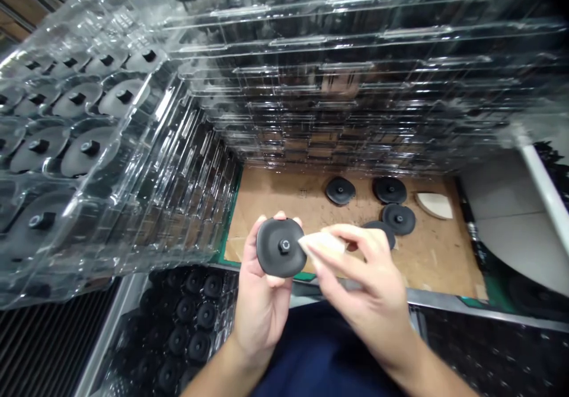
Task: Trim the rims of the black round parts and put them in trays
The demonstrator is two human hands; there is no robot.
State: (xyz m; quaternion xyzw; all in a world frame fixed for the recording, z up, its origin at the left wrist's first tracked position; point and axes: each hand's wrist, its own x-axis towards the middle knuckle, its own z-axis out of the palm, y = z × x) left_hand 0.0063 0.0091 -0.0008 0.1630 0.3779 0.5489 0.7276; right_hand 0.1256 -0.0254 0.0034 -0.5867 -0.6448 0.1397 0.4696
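My left hand (260,299) grips a black rounded disc (280,249) with a small hub in its middle, held up facing me. My right hand (367,284) pinches a small pale wedge-shaped piece (322,244) and presses its tip against the disc's right edge. Both hands hover above the near edge of a brown board (267,198).
Several more black discs (391,207) and a pale wedge (433,205) lie on the board. Tall stacks of clear plastic trays (355,89) stand behind it, and trays of discs (80,124) on the left. A bin of black discs (186,326) sits below left.
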